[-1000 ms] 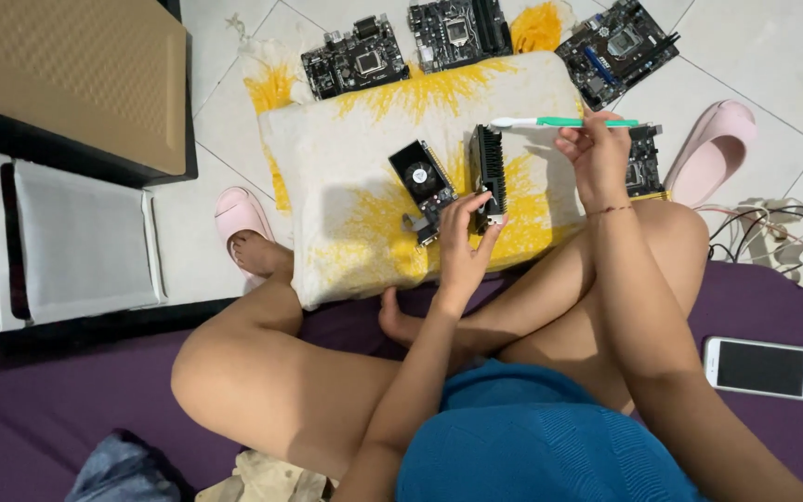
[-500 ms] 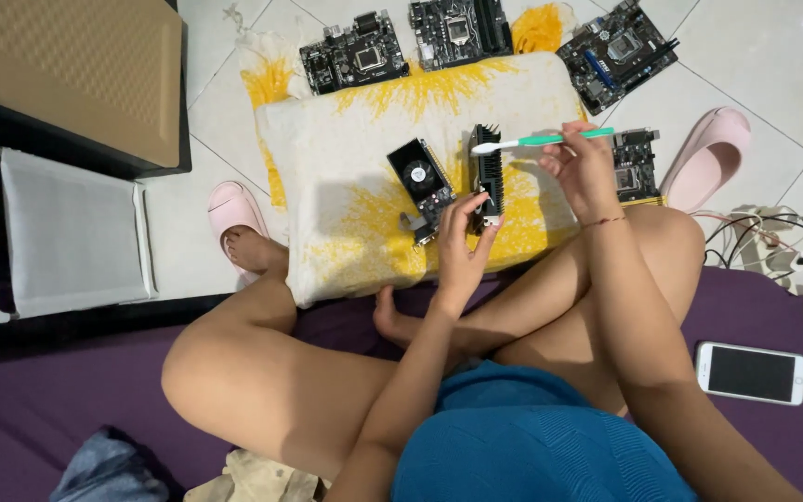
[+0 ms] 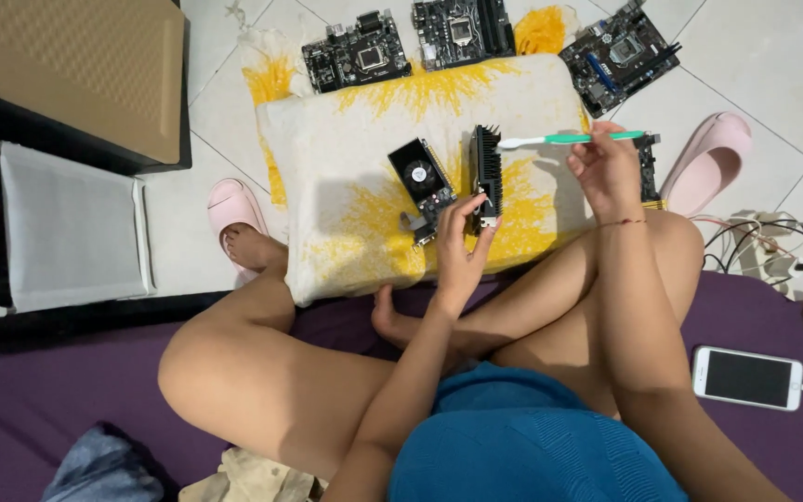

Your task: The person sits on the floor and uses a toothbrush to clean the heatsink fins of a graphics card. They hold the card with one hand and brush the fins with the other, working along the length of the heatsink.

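My left hand (image 3: 462, 244) grips the near end of a black finned circuit card (image 3: 487, 173) that stands on edge over a white and yellow pillow (image 3: 364, 149). My right hand (image 3: 606, 170) holds a green and white toothbrush (image 3: 571, 139) level, its bristle head just right of the card's top. A second black card with a round fan (image 3: 423, 182) lies flat on the pillow to the left of the held card. Another dark board (image 3: 646, 167) lies partly hidden behind my right hand.
Three black motherboards (image 3: 357, 51) (image 3: 462, 28) (image 3: 621, 58) lie on the tiled floor beyond the pillow. Pink slippers (image 3: 237, 212) (image 3: 710, 160) flank it. A white phone (image 3: 747, 377) rests on the purple mattress at right, cables (image 3: 773, 251) beside it. Grey bins (image 3: 67, 228) stand at left.
The toothbrush has shifted left toward the upright card, its head now close to the card's top. My left hand keeps its grip on the card.
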